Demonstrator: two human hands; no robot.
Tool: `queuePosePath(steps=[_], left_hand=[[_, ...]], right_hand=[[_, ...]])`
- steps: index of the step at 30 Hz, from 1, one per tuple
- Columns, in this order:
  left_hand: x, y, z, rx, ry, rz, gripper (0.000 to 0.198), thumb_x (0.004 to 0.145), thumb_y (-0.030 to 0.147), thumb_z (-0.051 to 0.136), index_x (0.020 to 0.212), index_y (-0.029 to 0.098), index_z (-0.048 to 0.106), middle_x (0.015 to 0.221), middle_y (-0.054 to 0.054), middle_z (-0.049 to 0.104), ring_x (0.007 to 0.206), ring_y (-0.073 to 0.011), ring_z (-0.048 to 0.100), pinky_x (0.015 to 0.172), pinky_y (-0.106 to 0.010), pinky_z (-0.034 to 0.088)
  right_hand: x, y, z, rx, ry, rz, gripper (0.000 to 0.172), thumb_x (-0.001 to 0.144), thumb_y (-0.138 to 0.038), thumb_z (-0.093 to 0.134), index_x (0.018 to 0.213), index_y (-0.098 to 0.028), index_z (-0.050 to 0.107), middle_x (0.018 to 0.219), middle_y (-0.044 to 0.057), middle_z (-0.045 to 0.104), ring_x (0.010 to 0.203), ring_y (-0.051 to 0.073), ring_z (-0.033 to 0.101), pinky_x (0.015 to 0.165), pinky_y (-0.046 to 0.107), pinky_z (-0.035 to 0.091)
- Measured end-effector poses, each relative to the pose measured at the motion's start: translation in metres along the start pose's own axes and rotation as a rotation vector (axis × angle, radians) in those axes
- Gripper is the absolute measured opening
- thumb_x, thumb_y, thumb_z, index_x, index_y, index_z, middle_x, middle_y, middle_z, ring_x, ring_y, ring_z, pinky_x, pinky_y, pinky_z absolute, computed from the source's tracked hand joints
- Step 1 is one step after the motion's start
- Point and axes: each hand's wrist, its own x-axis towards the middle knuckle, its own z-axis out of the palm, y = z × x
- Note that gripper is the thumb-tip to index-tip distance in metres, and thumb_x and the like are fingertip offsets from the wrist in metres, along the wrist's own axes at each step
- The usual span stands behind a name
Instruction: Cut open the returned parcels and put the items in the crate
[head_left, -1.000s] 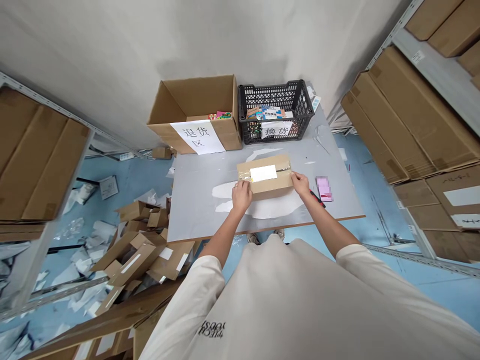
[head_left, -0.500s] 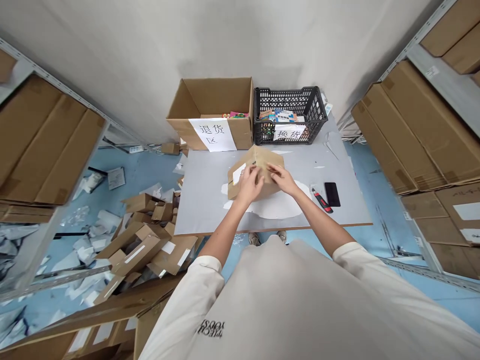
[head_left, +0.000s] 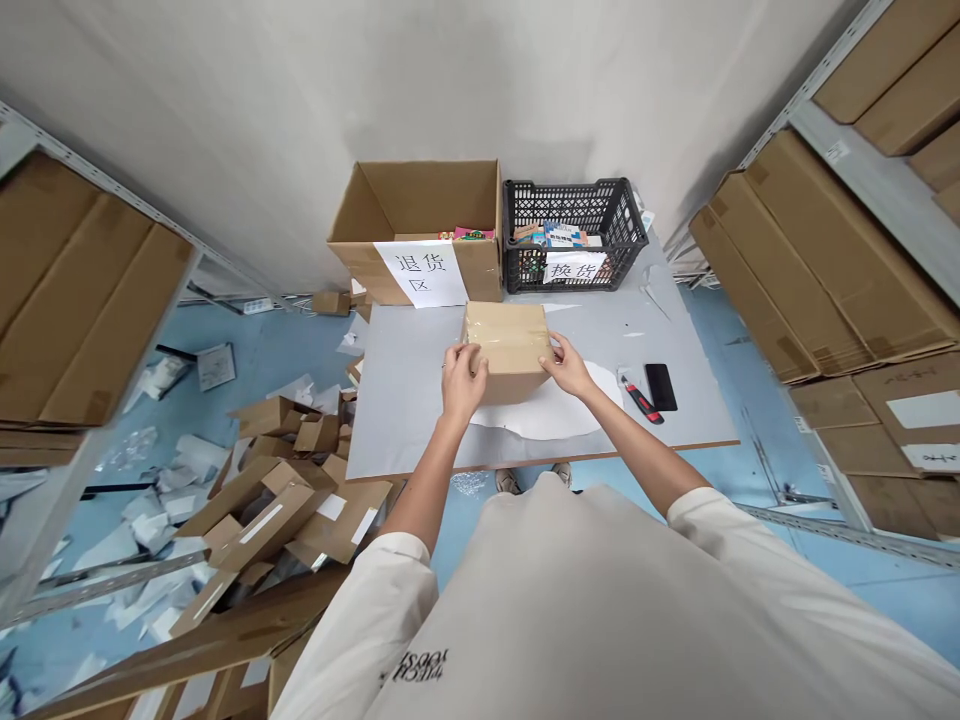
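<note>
A small brown cardboard box (head_left: pixel 508 335) with clear tape across its top sits squarely in front of me on the grey table (head_left: pixel 405 400). My left hand (head_left: pixel 463 380) grips its left side, fingers curled at the top edge. On the opposite side, my right hand (head_left: pixel 566 366) holds the right edge between thumb and fingers. Beneath and in front of the box lies a white sheet (head_left: pixel 540 420). To the right of my right hand are a red and black utility knife (head_left: pixel 643 402) and a black phone (head_left: pixel 661 387).
At the table's back stand a large open carton (head_left: pixel 420 195) with a paper sign and a black plastic crate (head_left: pixel 574 240) holding small packages. Discarded boxes (head_left: pixel 277 500) litter the floor at left. Shelves with cartons (head_left: pixel 832 260) flank the table on both sides.
The box has been turned from a tilted, angled pose to a square one with its taped face upward. My hands have moved from its upper surfaces to its left and right sides.
</note>
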Motion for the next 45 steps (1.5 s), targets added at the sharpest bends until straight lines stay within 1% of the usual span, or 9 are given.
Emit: queuePosePath(steps=[11,16,20,26,35,38,41,43,45], left_hand=[[-0.001,0.034,0.092,-0.165,-0.181,-0.038,0.037,0.102,0.027,0.065,0.139,0.027,0.068,0.137,-0.013,0.061,0.124,-0.0273,0.067,0.106,-0.043,0.060],[-0.003,0.058,0.111,0.034,-0.113,0.100,0.036,0.098,0.016,0.063,0.131,0.026,0.073,0.146,-0.015,0.059,0.142,-0.0364,0.056,0.118,-0.053,0.048],[-0.001,0.076,0.115,0.065,-0.220,0.246,0.037,0.101,0.013,0.057,0.132,0.026,0.072,0.144,-0.015,0.064,0.136,-0.0356,0.060,0.115,-0.051,0.048],[0.003,0.072,0.094,0.164,-0.171,0.123,0.036,0.107,0.041,0.065,0.138,0.024,0.069,0.144,-0.019,0.065,0.139,-0.0434,0.057,0.116,-0.056,0.046],[0.005,0.070,0.062,0.157,-0.083,0.108,0.051,0.102,0.051,0.074,0.145,0.025,0.067,0.143,-0.018,0.063,0.140,-0.0440,0.055,0.122,-0.058,0.043],[0.005,0.044,0.040,0.159,0.006,0.032,0.045,0.104,0.040,0.068,0.146,0.026,0.067,0.141,-0.018,0.063,0.140,-0.0424,0.056,0.124,-0.057,0.043],[0.002,0.004,0.009,0.131,0.065,-0.043,0.044,0.104,0.032,0.061,0.148,0.028,0.066,0.140,-0.015,0.063,0.140,-0.0376,0.058,0.125,-0.053,0.045],[-0.001,-0.024,-0.009,0.133,0.114,-0.108,0.047,0.102,0.028,0.062,0.148,0.026,0.067,0.138,-0.016,0.062,0.139,-0.0380,0.059,0.125,-0.054,0.046],[-0.005,-0.048,-0.022,0.129,0.139,-0.160,0.048,0.100,0.026,0.062,0.148,0.024,0.068,0.135,-0.017,0.062,0.138,-0.0379,0.060,0.125,-0.053,0.047]], right_hand=[[-0.031,0.008,-0.109,-0.102,0.260,0.097,0.096,0.081,-0.064,0.084,0.162,-0.018,0.063,0.155,0.021,0.070,0.140,0.039,0.068,0.125,0.058,0.051],[-0.043,0.013,-0.121,-0.039,0.194,0.074,0.083,0.081,-0.071,0.084,0.148,-0.022,0.075,0.153,0.016,0.072,0.132,0.036,0.071,0.122,0.058,0.054],[-0.039,0.014,-0.117,-0.059,0.223,0.061,0.086,0.081,-0.079,0.081,0.147,-0.025,0.077,0.154,0.016,0.071,0.133,0.036,0.069,0.120,0.058,0.055],[-0.026,0.013,-0.101,-0.003,0.138,0.039,0.084,0.095,-0.090,0.056,0.149,-0.030,0.077,0.161,0.013,0.067,0.148,0.034,0.061,0.126,0.056,0.049],[-0.003,-0.011,-0.024,0.024,-0.107,-0.160,0.076,0.098,-0.088,0.060,0.147,-0.033,0.078,0.158,0.008,0.070,0.157,0.033,0.054,0.136,0.052,0.036],[-0.005,0.005,-0.013,-0.015,-0.096,-0.112,0.061,0.100,-0.075,0.067,0.142,-0.033,0.080,0.154,0.008,0.072,0.153,0.034,0.058,0.134,0.055,0.039],[-0.012,0.034,-0.010,-0.130,0.069,0.013,0.051,0.094,-0.061,0.074,0.133,-0.029,0.081,0.155,0.012,0.069,0.153,0.035,0.056,0.135,0.058,0.037],[-0.017,0.052,-0.005,-0.173,0.141,0.195,0.057,0.088,-0.055,0.080,0.136,-0.025,0.075,0.155,0.016,0.067,0.149,0.037,0.060,0.131,0.062,0.042],[-0.019,0.064,0.004,-0.110,0.099,0.323,0.070,0.086,-0.050,0.079,0.150,-0.023,0.064,0.154,0.019,0.067,0.136,0.035,0.069,0.123,0.061,0.052]])
